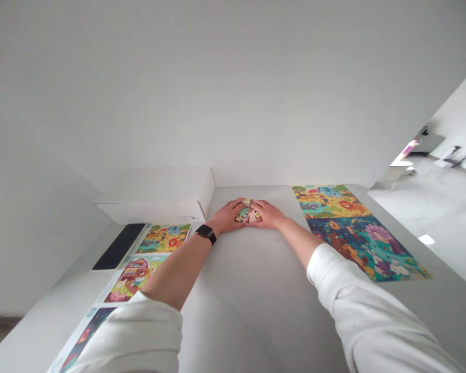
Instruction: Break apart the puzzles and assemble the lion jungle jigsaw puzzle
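Note:
Both of my hands meet at the far middle of the white table, cupped around a small heap of colourful puzzle pieces. My left hand, with a black watch on the wrist, closes in on the heap from the left. My right hand presses on it from the right, fingers curled over the pieces. Parts of the pieces are hidden under the fingers.
A finished colourful animal puzzle lies flat at the right. A white box stands at the back left. In front of it lie a printed picture sheet and a dark flat slab. A wall rises behind the table.

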Demonstrator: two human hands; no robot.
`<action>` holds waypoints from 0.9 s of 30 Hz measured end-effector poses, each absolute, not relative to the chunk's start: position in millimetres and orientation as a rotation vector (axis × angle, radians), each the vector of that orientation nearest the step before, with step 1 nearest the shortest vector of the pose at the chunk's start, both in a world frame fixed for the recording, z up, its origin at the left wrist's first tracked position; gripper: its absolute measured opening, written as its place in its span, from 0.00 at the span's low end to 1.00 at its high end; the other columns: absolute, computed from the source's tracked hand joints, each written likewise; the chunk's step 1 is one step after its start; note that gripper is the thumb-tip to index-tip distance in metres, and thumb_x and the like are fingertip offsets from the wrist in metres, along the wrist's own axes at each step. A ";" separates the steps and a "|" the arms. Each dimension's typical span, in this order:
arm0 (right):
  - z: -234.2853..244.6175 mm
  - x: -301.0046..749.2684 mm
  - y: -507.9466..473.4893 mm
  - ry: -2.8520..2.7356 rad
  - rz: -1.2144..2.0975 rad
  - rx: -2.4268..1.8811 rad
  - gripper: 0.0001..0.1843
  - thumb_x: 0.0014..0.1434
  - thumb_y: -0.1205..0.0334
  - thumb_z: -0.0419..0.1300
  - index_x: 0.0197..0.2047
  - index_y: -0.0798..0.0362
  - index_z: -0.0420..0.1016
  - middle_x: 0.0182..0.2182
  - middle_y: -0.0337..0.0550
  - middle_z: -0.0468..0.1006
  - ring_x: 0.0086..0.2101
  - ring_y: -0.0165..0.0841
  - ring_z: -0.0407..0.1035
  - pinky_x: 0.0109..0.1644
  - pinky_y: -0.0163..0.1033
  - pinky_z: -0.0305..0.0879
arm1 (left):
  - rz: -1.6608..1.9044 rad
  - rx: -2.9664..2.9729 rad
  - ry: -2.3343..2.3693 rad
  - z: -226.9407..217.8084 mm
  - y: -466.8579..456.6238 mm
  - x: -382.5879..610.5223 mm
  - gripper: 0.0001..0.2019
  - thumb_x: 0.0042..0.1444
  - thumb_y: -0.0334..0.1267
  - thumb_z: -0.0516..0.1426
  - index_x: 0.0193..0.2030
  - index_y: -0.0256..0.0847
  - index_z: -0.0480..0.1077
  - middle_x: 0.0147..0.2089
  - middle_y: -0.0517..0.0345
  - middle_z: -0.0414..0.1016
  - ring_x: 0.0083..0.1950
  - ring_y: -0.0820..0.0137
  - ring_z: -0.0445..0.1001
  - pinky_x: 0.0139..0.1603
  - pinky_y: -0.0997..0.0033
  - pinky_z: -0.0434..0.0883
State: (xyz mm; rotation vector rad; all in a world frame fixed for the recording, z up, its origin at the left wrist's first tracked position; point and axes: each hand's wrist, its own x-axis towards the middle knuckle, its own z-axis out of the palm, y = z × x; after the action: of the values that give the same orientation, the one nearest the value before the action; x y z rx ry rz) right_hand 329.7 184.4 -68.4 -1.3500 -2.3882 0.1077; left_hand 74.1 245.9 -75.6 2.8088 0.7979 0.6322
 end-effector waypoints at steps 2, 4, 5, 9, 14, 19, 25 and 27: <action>-67.7 331.2 197.2 -2.401 0.106 -1.352 0.42 0.61 0.40 0.71 0.70 0.54 0.70 0.67 0.63 0.71 0.66 0.52 0.67 0.72 0.57 0.64 | 0.638 2.810 0.792 -76.5 259.1 75.0 0.41 0.60 0.59 0.67 0.74 0.40 0.65 0.77 0.37 0.62 0.78 0.50 0.62 0.79 0.44 0.62; -67.6 333.1 208.0 -2.419 0.101 -1.349 0.43 0.61 0.39 0.71 0.70 0.55 0.70 0.67 0.64 0.70 0.67 0.52 0.66 0.72 0.56 0.64 | 0.636 2.815 0.788 -76.8 270.1 76.2 0.43 0.58 0.60 0.68 0.74 0.40 0.65 0.77 0.36 0.62 0.78 0.49 0.62 0.79 0.44 0.62; -67.7 334.1 212.6 -2.427 0.096 -1.349 0.43 0.61 0.39 0.71 0.70 0.56 0.70 0.67 0.65 0.70 0.67 0.52 0.66 0.72 0.56 0.63 | 0.628 2.820 0.787 -76.6 274.7 76.8 0.44 0.57 0.60 0.68 0.74 0.39 0.65 0.77 0.36 0.61 0.78 0.48 0.62 0.79 0.44 0.62; -67.1 337.2 227.2 -2.458 0.076 -1.347 0.43 0.62 0.39 0.70 0.71 0.54 0.69 0.67 0.63 0.71 0.66 0.52 0.66 0.72 0.56 0.63 | 0.585 2.850 0.849 -72.9 286.4 79.1 0.41 0.60 0.60 0.65 0.73 0.37 0.65 0.77 0.35 0.62 0.76 0.47 0.63 0.78 0.44 0.62; -60.2 342.2 237.2 -2.530 -0.001 -1.336 0.43 0.64 0.38 0.68 0.72 0.57 0.68 0.68 0.63 0.70 0.66 0.53 0.64 0.73 0.57 0.62 | 0.570 2.869 1.009 -64.0 289.3 80.8 0.34 0.66 0.56 0.60 0.72 0.38 0.66 0.75 0.39 0.66 0.74 0.49 0.65 0.76 0.45 0.63; -53.8 357.4 232.3 -2.494 -0.075 -1.462 0.44 0.64 0.37 0.67 0.73 0.56 0.67 0.68 0.64 0.69 0.67 0.55 0.63 0.73 0.58 0.60 | 0.591 2.817 1.324 -56.8 274.5 77.0 0.27 0.72 0.51 0.54 0.71 0.39 0.68 0.68 0.39 0.72 0.69 0.49 0.69 0.71 0.46 0.66; -66.3 376.7 219.8 -2.408 0.015 -1.603 0.48 0.64 0.36 0.66 0.77 0.52 0.60 0.72 0.63 0.64 0.70 0.55 0.61 0.74 0.59 0.59 | 0.523 2.683 1.344 -68.6 247.5 69.1 0.41 0.69 0.61 0.54 0.80 0.37 0.54 0.78 0.36 0.60 0.78 0.47 0.59 0.77 0.47 0.59; -72.4 378.7 219.9 -2.393 0.064 -1.661 0.51 0.64 0.36 0.66 0.80 0.53 0.56 0.74 0.65 0.60 0.72 0.55 0.58 0.75 0.58 0.57 | 0.386 2.666 1.348 -74.1 245.7 70.1 0.45 0.68 0.63 0.53 0.82 0.39 0.49 0.82 0.37 0.52 0.82 0.45 0.51 0.80 0.44 0.53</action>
State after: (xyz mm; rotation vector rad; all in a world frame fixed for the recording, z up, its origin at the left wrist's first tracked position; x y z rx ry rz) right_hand 378.7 219.9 -72.4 -1.6612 -2.3933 0.0643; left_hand 70.1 245.7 -74.1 2.6657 1.3485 0.3855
